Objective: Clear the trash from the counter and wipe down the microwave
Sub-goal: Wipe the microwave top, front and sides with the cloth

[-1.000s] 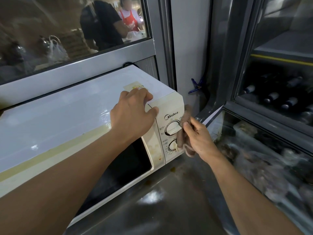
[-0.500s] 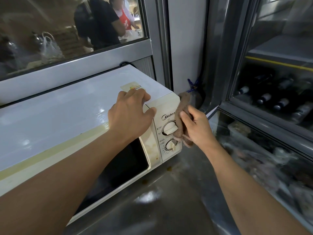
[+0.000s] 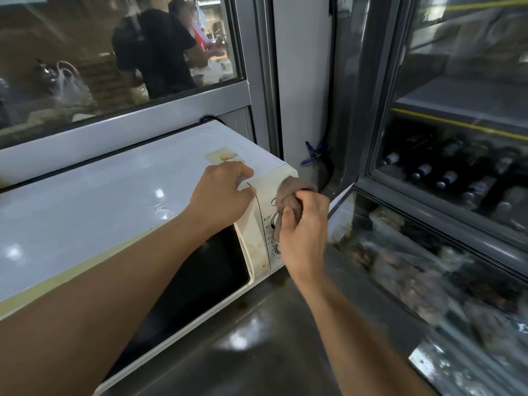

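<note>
On the microwave (image 3: 120, 201) control panel, my right hand (image 3: 304, 232), gripping the brown rag (image 3: 288, 192), has climbed from dials to top corner; left hand (image 3: 221, 198) rests curled, bracing. Panel nearly wiped.

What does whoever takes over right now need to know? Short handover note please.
Left hand: rests on the top front corner of the microwave, bracing it; holds nothing.
Right hand: grips a brown cloth, pressing it against the control panel near the upper dial.
Microwave sits on the steel counter, door closed.
Done: can't confirm any wiped area. No trash in view on the visible counter.
Left: brown stains show on the door's right edge, yellowed strip along the top front edge, drips on the counter under the front corner.
</note>
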The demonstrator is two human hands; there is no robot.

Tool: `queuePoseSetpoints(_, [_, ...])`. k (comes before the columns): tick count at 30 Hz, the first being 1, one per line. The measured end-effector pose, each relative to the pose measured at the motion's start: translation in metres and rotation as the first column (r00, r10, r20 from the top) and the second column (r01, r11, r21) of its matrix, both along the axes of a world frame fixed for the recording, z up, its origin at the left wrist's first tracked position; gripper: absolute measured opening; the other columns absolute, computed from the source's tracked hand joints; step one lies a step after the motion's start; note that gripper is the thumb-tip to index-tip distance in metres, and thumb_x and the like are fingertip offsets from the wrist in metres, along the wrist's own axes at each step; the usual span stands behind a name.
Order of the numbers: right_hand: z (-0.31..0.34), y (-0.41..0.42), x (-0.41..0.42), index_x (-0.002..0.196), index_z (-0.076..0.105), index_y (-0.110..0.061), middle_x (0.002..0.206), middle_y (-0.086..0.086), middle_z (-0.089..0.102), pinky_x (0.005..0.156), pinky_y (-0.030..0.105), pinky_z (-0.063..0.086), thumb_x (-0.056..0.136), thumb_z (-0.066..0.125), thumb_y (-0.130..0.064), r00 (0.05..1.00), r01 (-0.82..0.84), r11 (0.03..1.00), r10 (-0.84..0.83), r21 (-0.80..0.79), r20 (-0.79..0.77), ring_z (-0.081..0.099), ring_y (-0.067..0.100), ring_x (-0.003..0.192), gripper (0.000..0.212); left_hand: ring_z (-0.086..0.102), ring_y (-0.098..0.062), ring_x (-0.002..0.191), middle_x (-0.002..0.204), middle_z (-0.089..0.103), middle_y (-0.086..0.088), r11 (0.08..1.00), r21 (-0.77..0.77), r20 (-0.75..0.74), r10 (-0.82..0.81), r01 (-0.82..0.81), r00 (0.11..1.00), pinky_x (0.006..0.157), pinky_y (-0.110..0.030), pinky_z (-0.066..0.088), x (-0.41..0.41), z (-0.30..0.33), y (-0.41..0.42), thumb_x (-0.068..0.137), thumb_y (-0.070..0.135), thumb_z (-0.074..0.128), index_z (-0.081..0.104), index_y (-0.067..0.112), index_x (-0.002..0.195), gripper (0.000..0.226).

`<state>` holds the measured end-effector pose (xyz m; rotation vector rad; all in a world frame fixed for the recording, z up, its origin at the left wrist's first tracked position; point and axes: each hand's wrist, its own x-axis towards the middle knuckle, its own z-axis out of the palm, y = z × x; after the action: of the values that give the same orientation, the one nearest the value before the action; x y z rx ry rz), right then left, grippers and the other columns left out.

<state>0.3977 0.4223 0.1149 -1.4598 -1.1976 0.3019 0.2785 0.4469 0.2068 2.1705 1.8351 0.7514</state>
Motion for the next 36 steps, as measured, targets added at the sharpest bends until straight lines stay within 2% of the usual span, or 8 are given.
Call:
queuePoseSetpoints(3, [-0.011,-0.008,-0.014,0.105,0.06,-0.009,0.117,0.007,0.049,0.09,0.036,0.052,0.086,0.06,-0.003,0.996,0.027,0.999,-0.03,0.04,0.084,0.053,0.03,0.117,0.021,0.05,-0.015,0.119,0.126,0.059,0.008,0.999,0.029,-0.085,-0.019,0.022,0.996,0.101,-0.034,0.037,-0.008,-0.001,-0.004,0.088,0.019,0.057,0.06,0.024,0.121,0.033])
queuePoseSetpoints(6, [-0.019,-0.016,-0.016,0.097,0.066,-0.009,0.106,0.007,0.056,0.084,0.045,0.056,0.078,0.068,0.0,0.963,-0.035,0.994,0.005,0.104,0.27,0.058,0.033,0.109,0.022,0.042,-0.016,0.125,0.129,0.057,0.008,0.997,0.073,-0.064,-0.011,0.016,0.998,0.104,-0.038,0.036,-0.01,-0.006,-0.007,0.089,0.02,0.056,0.059,0.026,0.123,0.034])
queuePoseSetpoints(10, [-0.018,0.001,0.0,0.088,0.066,-0.006,0.101,0.009,0.059,0.082,0.041,0.054,0.077,0.065,0.004,0.975,-0.046,0.994,0.024,0.094,0.221,0.061,0.026,0.094,0.015,0.036,-0.015,0.129,0.133,0.054,0.008,0.996,0.086,-0.06,-0.005,0.01,0.998,0.1,-0.035,0.035,-0.009,-0.008,-0.009,0.091,0.021,0.054,0.057,0.027,0.126,0.035])
queuePoseSetpoints(15, [-0.008,0.024,0.019,0.089,0.065,0.0,0.097,0.015,0.059,0.074,0.016,0.036,0.082,0.057,0.006,0.992,0.125,0.992,-0.125,0.021,0.027,0.059,0.027,0.089,0.012,0.042,-0.015,0.125,0.134,0.053,0.009,0.997,0.074,-0.041,-0.001,0.004,0.999,0.099,-0.033,0.035,-0.009,-0.007,-0.012,0.091,0.022,0.055,0.056,0.028,0.126,0.035])
queuePoseSetpoints(20, [-0.001,0.013,0.002,0.09,0.063,-0.001,0.11,0.012,0.053,0.079,0.032,0.051,0.083,0.06,-0.001,0.988,0.116,0.993,-0.116,0.004,0.106,0.06,0.027,0.092,0.007,0.044,-0.016,0.123,0.133,0.053,0.008,0.996,0.085,-0.024,0.01,-0.008,1.0,0.098,-0.033,0.034,-0.008,-0.007,-0.013,0.09,0.02,0.056,0.057,0.026,0.125,0.035])
queuePoseSetpoints(26, [-0.012,0.003,-0.003,0.085,0.061,-0.003,0.103,0.01,0.054,0.079,0.029,0.053,0.079,0.064,0.003,0.95,-0.112,0.986,0.069,0.126,0.305,0.058,0.022,0.089,0.009,0.038,-0.014,0.127,0.132,0.053,0.009,0.997,0.079,-0.03,0.015,-0.013,0.999,0.097,-0.032,0.034,-0.008,-0.006,-0.011,0.09,0.02,0.056,0.058,0.027,0.124,0.034])
queuePoseSetpoints(33, [0.011,0.021,0.016,0.091,0.059,-0.004,0.099,0.001,0.043,0.077,0.006,0.032,0.081,0.057,0.009,0.996,0.048,0.998,-0.045,0.044,-0.075,0.049,0.013,0.089,0.016,0.036,-0.015,0.129,0.135,0.052,0.007,0.998,0.059,-0.017,-0.012,0.013,1.0,0.103,-0.034,0.032,-0.009,-0.007,-0.009,0.09,0.018,0.056,0.058,0.027,0.124,0.036])
queuePoseSetpoints(36, [0.02,0.016,0.001,0.101,0.058,-0.005,0.108,0.001,0.041,0.085,0.004,0.033,0.081,0.058,0.008,0.997,0.035,0.996,-0.03,0.085,-0.068,0.048,0.012,0.099,0.024,0.039,-0.015,0.13,0.134,0.053,0.006,0.998,0.015,0.031,-0.054,0.054,0.998,0.109,-0.037,0.033,-0.014,-0.007,-0.005,0.089,0.011,0.055,0.06,0.024,0.124,0.038])
